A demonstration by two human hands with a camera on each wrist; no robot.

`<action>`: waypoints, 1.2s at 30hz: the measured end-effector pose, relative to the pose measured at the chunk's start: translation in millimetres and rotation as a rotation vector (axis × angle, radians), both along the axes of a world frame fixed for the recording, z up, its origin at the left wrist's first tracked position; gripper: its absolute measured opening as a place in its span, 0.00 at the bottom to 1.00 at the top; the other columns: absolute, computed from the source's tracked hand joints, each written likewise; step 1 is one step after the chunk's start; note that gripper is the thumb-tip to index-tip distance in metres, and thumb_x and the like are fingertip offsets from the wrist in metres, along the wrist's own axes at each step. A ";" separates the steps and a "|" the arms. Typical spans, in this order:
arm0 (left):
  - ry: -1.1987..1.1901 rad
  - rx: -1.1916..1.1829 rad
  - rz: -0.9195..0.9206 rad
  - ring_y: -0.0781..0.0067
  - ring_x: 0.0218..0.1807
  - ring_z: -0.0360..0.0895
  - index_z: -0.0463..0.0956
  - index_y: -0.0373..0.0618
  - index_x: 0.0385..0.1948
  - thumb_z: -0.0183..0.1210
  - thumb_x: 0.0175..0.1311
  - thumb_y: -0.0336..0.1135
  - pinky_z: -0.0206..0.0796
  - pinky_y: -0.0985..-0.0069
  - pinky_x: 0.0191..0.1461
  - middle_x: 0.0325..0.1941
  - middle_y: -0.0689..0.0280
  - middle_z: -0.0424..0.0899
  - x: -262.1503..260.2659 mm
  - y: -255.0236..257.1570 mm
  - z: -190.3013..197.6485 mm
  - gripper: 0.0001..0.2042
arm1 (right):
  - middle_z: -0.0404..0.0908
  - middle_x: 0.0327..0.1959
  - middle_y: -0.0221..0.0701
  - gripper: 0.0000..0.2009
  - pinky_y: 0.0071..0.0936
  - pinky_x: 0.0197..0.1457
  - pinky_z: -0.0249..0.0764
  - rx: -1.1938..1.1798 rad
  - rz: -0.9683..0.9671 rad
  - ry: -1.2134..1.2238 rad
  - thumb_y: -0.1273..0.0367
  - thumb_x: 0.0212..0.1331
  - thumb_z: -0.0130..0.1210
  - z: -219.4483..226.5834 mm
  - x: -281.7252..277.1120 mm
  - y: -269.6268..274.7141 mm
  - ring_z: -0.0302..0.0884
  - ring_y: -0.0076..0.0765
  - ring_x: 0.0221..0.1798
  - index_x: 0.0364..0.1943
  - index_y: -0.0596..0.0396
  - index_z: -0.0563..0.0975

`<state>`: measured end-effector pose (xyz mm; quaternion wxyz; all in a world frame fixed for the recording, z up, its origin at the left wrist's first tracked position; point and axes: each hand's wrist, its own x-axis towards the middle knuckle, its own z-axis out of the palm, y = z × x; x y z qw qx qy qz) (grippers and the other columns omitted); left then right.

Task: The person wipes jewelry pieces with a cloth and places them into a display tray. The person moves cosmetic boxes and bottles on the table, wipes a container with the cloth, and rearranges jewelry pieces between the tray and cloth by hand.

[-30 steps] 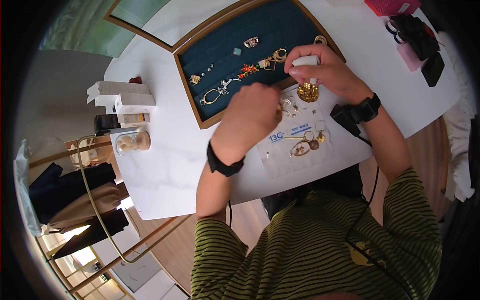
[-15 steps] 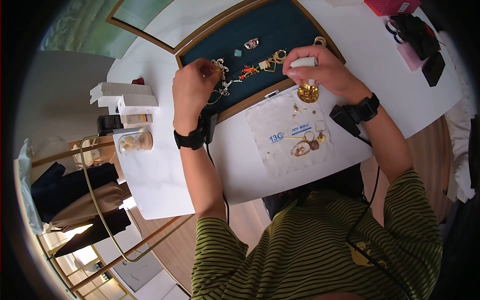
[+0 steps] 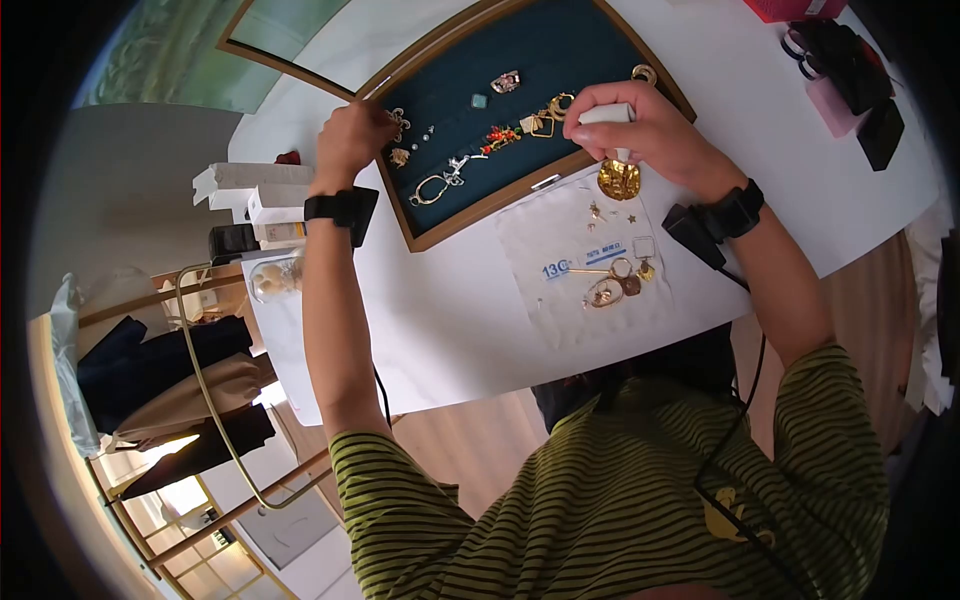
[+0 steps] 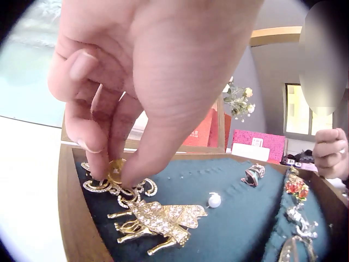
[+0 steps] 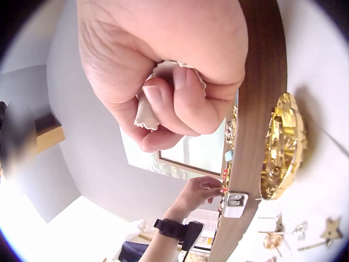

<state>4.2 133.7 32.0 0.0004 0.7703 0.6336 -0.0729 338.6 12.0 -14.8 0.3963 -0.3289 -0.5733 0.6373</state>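
Pinching a small gold piece (image 4: 116,171) at the tray's (image 3: 480,211) nine o'clock side

With twelve at the top of the head view, the left hand (image 3: 355,142) is over the tray's nine o'clock edge, its thumb and fingers grasping the small gold piece. The left wrist view shows this piece right at a curly rhinestone brooch (image 4: 149,188); whether the two are joined, I cannot tell. Just beside that brooch, at about eight o'clock in the tray, lies a gold animal brooch (image 4: 158,218) set with sparkling stones, a white pearl (image 4: 214,201) near it.

The right hand (image 3: 655,135) is near the tray's four o'clock corner, its fingers curled around a white frilled piece (image 3: 606,118). Just below it sits a gold dish (image 3: 619,182), at about one o'clock on a white sheet (image 3: 560,315) with blue print. The sheet lies on the counter (image 3: 450,330), off the tray's five o'clock side, with rings and pendants on it. Near the tray's middle are a red floral brooch (image 3: 503,139) and a turquoise square (image 3: 479,101), with a pink-set ring (image 3: 507,81) towards eleven o'clock.
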 end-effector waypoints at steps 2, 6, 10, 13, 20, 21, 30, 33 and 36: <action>-0.049 0.021 -0.020 0.55 0.40 0.83 0.86 0.53 0.35 0.65 0.52 0.46 0.75 0.63 0.47 0.34 0.59 0.87 -4.9 0.7 -2.5 0.12 | 0.73 0.22 0.22 0.07 0.11 0.23 0.57 -0.013 -0.006 -0.024 0.65 0.62 0.57 0.7 -0.1 1.1 0.68 0.13 0.26 0.36 0.52 0.79; -0.048 0.023 -0.032 0.55 0.40 0.84 0.85 0.51 0.37 0.65 0.53 0.44 0.75 0.64 0.47 0.34 0.60 0.87 -6.4 -2.4 1.8 0.13 | 0.73 0.22 0.22 0.08 0.11 0.23 0.58 -0.007 0.002 -0.012 0.64 0.62 0.56 2.9 0.3 1.3 0.68 0.13 0.26 0.37 0.53 0.79; -0.135 0.138 -0.061 0.57 0.36 0.84 0.83 0.49 0.39 0.66 0.53 0.39 0.74 0.67 0.41 0.32 0.60 0.86 15.8 -30.6 28.8 0.12 | 0.74 0.22 0.22 0.09 0.11 0.21 0.54 0.015 -0.004 -0.011 0.64 0.62 0.58 -2.5 0.7 1.2 0.67 0.12 0.25 0.39 0.53 0.80; -0.176 0.200 -0.149 0.57 0.34 0.83 0.83 0.47 0.38 0.67 0.52 0.37 0.74 0.67 0.39 0.30 0.60 0.86 47.4 -70.5 46.3 0.12 | 0.76 0.22 0.22 0.11 0.12 0.18 0.50 0.059 -0.022 0.023 0.62 0.62 0.58 -11.2 0.3 5.5 0.65 0.10 0.23 0.42 0.54 0.81; -0.307 -0.184 -0.391 0.64 0.29 0.81 0.81 0.44 0.32 0.66 0.51 0.28 0.71 0.70 0.34 0.28 0.63 0.81 85.0 -162.9 31.3 0.07 | 0.78 0.27 0.27 0.10 0.12 0.30 0.64 -0.031 0.071 0.203 0.71 0.64 0.56 -10.7 4.0 5.4 0.71 0.15 0.27 0.42 0.65 0.79; -0.293 -0.216 -0.366 0.66 0.29 0.81 0.81 0.45 0.32 0.67 0.50 0.28 0.71 0.71 0.34 0.29 0.64 0.81 85.9 -170.6 25.1 0.08 | 0.78 0.27 0.27 0.10 0.12 0.30 0.64 -0.044 0.073 0.206 0.71 0.64 0.56 -11.3 4.1 5.1 0.71 0.15 0.27 0.42 0.65 0.79; -0.401 -0.151 -0.459 0.60 0.29 0.80 0.80 0.43 0.33 0.67 0.51 0.30 0.72 0.68 0.34 0.32 0.62 0.80 112.7 -188.4 -12.3 0.08 | 0.78 0.25 0.26 0.10 0.10 0.26 0.60 -0.049 0.083 0.166 0.71 0.64 0.55 -8.5 4.1 4.8 0.69 0.14 0.26 0.43 0.64 0.79; -0.470 -0.052 -0.506 0.56 0.29 0.80 0.80 0.44 0.34 0.65 0.52 0.31 0.72 0.65 0.34 0.32 0.61 0.80 130.1 -184.9 -23.4 0.08 | 0.78 0.25 0.26 0.10 0.10 0.27 0.61 -0.051 0.071 0.161 0.71 0.64 0.55 -5.5 5.4 3.7 0.69 0.15 0.26 0.43 0.64 0.79; -0.467 -0.050 -0.529 0.55 0.29 0.79 0.80 0.43 0.33 0.63 0.54 0.30 0.73 0.65 0.34 0.31 0.60 0.80 139.7 -182.8 -29.5 0.06 | 0.78 0.26 0.25 0.10 0.10 0.28 0.62 -0.031 0.081 0.216 0.70 0.64 0.55 -8.1 4.2 4.8 0.69 0.15 0.27 0.43 0.64 0.79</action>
